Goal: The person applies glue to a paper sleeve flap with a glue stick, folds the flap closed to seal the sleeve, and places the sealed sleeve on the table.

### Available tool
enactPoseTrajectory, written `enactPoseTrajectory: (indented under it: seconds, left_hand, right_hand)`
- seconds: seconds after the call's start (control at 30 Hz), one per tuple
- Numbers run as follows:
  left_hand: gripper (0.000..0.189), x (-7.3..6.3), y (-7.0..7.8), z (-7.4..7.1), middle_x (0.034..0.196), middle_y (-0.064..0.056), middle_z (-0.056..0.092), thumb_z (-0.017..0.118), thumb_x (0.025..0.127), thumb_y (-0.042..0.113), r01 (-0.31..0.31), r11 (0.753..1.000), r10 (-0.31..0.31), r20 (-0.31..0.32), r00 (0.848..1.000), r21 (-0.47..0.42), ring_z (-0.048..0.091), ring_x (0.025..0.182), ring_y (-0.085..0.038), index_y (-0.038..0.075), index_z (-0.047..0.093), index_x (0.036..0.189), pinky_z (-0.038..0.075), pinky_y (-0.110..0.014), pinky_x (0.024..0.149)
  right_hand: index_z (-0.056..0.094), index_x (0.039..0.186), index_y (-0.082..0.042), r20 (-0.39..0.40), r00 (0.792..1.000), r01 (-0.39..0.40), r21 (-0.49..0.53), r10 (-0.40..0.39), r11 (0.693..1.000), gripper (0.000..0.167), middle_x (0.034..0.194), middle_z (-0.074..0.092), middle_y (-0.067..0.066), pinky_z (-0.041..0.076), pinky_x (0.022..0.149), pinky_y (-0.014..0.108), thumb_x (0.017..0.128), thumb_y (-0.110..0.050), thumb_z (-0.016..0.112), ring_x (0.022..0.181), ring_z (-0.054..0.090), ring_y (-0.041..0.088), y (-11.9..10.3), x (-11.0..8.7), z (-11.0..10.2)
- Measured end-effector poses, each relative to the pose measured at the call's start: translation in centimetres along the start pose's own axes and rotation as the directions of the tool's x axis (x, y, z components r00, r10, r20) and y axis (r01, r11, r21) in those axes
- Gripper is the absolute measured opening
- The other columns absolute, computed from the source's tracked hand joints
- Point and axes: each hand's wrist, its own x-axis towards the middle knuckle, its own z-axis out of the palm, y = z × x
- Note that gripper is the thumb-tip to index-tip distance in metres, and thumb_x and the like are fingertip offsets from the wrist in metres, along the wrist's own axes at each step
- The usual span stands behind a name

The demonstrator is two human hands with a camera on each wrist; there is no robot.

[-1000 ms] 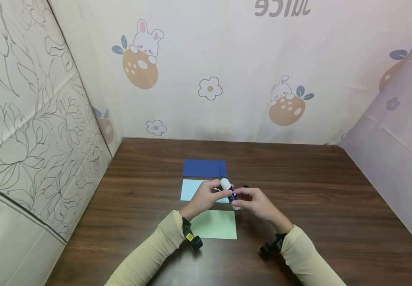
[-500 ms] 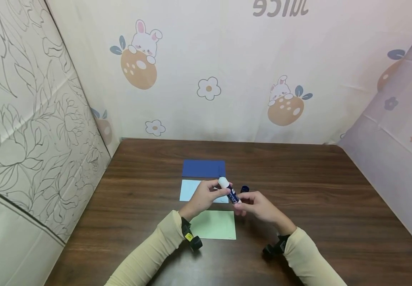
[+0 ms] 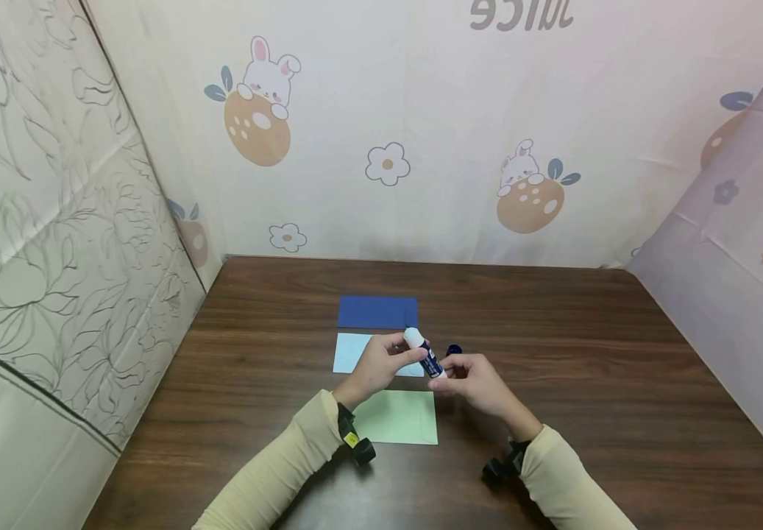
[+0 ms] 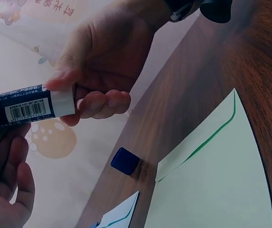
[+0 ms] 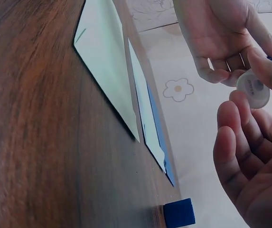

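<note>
An uncapped glue stick [image 3: 431,362] with a dark blue label is held aslant above the table, its white top end pointing away. My left hand [image 3: 379,362] grips the barrel between thumb and fingers. At the lower end, my right hand [image 3: 483,384] pinches the white base, seen closely in the left wrist view as a white ring [image 4: 62,101]. The blue cap [image 5: 179,213] stands on the table just beyond the right hand. Below the hands lies a pale green envelope [image 3: 401,423]; a light blue envelope [image 3: 349,353] is partly covered by the left hand.
A dark blue envelope [image 3: 373,312] lies farthest back in the row. The brown wooden table [image 3: 593,368] runs up to a patterned curtain [image 3: 447,88] behind it. Another hanging cloth [image 3: 57,221] closes off the left side.
My right hand's fingers have shifted on the glue stick's base, and the hand dipped slightly, then came back up. More of the blue cap shows behind it. My left hand stays nearly still.
</note>
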Motion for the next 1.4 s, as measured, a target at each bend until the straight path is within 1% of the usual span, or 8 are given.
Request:
enactPoseTrajectory:
  seconds: [0.27, 0.57, 0.77, 0.93, 1.03, 1.17, 1.3, 1.4]
  left_hand:
    - [0.025, -0.2, 0.0, 0.2, 0.105, -0.018, 0.073, 0.068, 0.092, 0.016, 0.015, 1.0, -0.015, 0.014, 1.0, -0.011, 0.065, 0.088, -0.007, 0.0, 0.071, 0.111, 0.053, -0.024, 0.079]
    - [0.025, -0.5, 0.0, 0.7, 0.105, -0.015, 0.074, 0.069, 0.091, 0.017, -0.002, 1.0, 0.002, 0.021, 1.0, 0.031, 0.063, 0.087, -0.005, 0.002, 0.072, 0.111, 0.051, -0.023, 0.077]
    - [0.029, -0.6, -0.2, 0.7, 0.103, -0.013, 0.073, 0.067, 0.092, 0.021, -0.021, 0.997, 0.021, 0.006, 1.0, 0.072, 0.06, 0.083, -0.008, 0.002, 0.07, 0.114, 0.048, -0.022, 0.071]
    - [0.026, -0.6, -0.3, 0.6, 0.107, -0.013, 0.073, 0.066, 0.094, 0.02, -0.013, 0.998, 0.013, -0.011, 1.0, 0.054, 0.06, 0.083, -0.009, 0.006, 0.07, 0.115, 0.049, -0.027, 0.073]
    - [0.027, -0.6, -0.2, 0.4, 0.11, -0.014, 0.072, 0.066, 0.094, 0.019, -0.007, 1.0, 0.007, -0.016, 1.0, 0.03, 0.062, 0.085, -0.008, 0.004, 0.07, 0.116, 0.051, -0.027, 0.076]
    - [0.03, -0.6, -0.1, 0.2, 0.111, -0.017, 0.072, 0.065, 0.094, 0.018, -0.01, 1.0, 0.01, 0.002, 1.0, 0.021, 0.061, 0.086, -0.007, 0.0, 0.068, 0.117, 0.05, -0.024, 0.076]
    - [0.029, -0.4, -0.2, 0.1, 0.107, -0.015, 0.072, 0.066, 0.093, 0.018, -0.04, 0.997, 0.039, 0.008, 0.999, 0.061, 0.06, 0.084, -0.006, 0.0, 0.069, 0.116, 0.05, -0.023, 0.075]
    - [0.028, -0.3, -0.2, 0.1, 0.106, -0.013, 0.073, 0.067, 0.092, 0.017, -0.071, 0.993, 0.07, 0.011, 0.997, 0.091, 0.059, 0.084, -0.006, 0.001, 0.069, 0.114, 0.05, -0.026, 0.075]
  right_hand:
    - [0.063, 0.088, -0.002, -0.014, 1.0, 0.022, -0.056, -0.023, 0.998, 0.024, 0.077, 0.059, 0.007, 0.043, 0.057, 0.022, 0.081, -0.018, 0.079, 0.066, 0.05, 0.012, 0.0, -0.2, 0.4]
    - [0.052, 0.085, -0.003, -0.05, 0.998, 0.023, -0.087, -0.027, 0.996, 0.036, 0.073, 0.056, 0.005, 0.042, 0.051, 0.022, 0.077, -0.018, 0.083, 0.06, 0.048, 0.009, 0.4, -0.2, 1.0]
    - [0.06, 0.099, 0.001, 0.043, 0.997, 0.069, 0.003, -0.069, 0.998, 0.025, 0.078, 0.058, 0.005, 0.052, 0.057, 0.03, 0.087, -0.017, 0.073, 0.063, 0.055, 0.009, 0.6, -0.4, 0.5]
    - [0.062, 0.104, 0.007, 0.145, 0.975, 0.162, 0.042, -0.167, 0.986, 0.023, 0.078, 0.06, 0.014, 0.054, 0.063, 0.032, 0.098, -0.015, 0.058, 0.065, 0.058, 0.014, 0.7, -0.5, 0.0]
    - [0.061, 0.106, 0.011, 0.163, 0.967, 0.189, 0.067, -0.197, 0.98, 0.025, 0.081, 0.062, 0.021, 0.056, 0.064, 0.032, 0.099, -0.012, 0.054, 0.066, 0.06, 0.02, 0.7, -0.5, -0.2]
    - [0.064, 0.105, 0.01, 0.088, 0.981, 0.169, 0.046, -0.173, 0.984, 0.025, 0.077, 0.061, 0.019, 0.055, 0.062, 0.032, 0.095, -0.012, 0.062, 0.065, 0.058, 0.026, 0.7, -0.5, 0.0]
    - [0.065, 0.098, 0.003, -0.051, 0.994, 0.101, -0.003, -0.101, 0.995, 0.024, 0.07, 0.058, 0.007, 0.05, 0.055, 0.027, 0.085, -0.015, 0.075, 0.059, 0.053, 0.017, 0.8, -0.2, 0.7]
    - [0.058, 0.092, -0.001, -0.101, 0.993, 0.059, -0.016, -0.06, 0.998, 0.029, 0.067, 0.055, 0.002, 0.043, 0.048, 0.023, 0.08, -0.015, 0.08, 0.056, 0.049, 0.008, 0.7, 0.1, 1.1]
